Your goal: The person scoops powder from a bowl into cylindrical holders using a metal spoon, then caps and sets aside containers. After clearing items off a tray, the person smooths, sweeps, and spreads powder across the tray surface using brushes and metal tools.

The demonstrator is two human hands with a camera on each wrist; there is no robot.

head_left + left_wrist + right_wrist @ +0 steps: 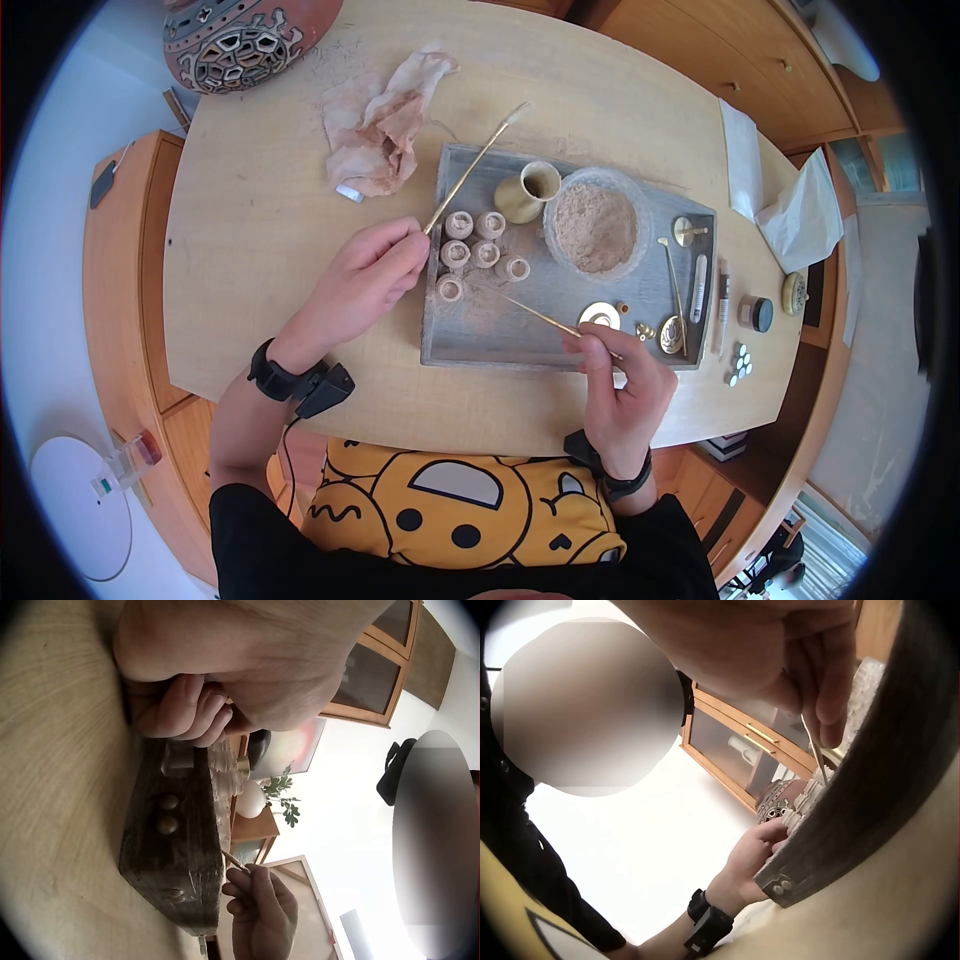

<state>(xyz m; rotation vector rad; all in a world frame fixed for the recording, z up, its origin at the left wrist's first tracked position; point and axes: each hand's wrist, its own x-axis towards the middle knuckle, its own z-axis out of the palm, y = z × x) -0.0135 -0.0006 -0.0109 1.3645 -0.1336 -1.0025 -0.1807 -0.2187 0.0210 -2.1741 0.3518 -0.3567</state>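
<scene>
At the left rim of the grey wooden tray (480,345), my left hand (365,275) grips a slender brass-coloured brush (465,180), bristles pointing up and away. My right hand (628,390) pinches a thin brass-coloured stick tool (545,318) over the tray's front edge. Its far end reaches left toward spilled powder beside several small open glass jars (485,254) of pale brown powder. Behind the jars a brass-coloured pot (520,197) stands beside a clear bowl (646,225) heaped with the same kind of powder. In the right wrist view the stick (815,750) slants down past the tray wall.
Brass-coloured discs (600,314), a long-handled spoon (673,300) and small fittings lie at the tray's right. Outside it are a dark-lidded jar (757,314), several small caps (739,365) and white paper (805,215). A stained crumpled tissue (385,135) and an openwork clay vessel (245,50) are farther left.
</scene>
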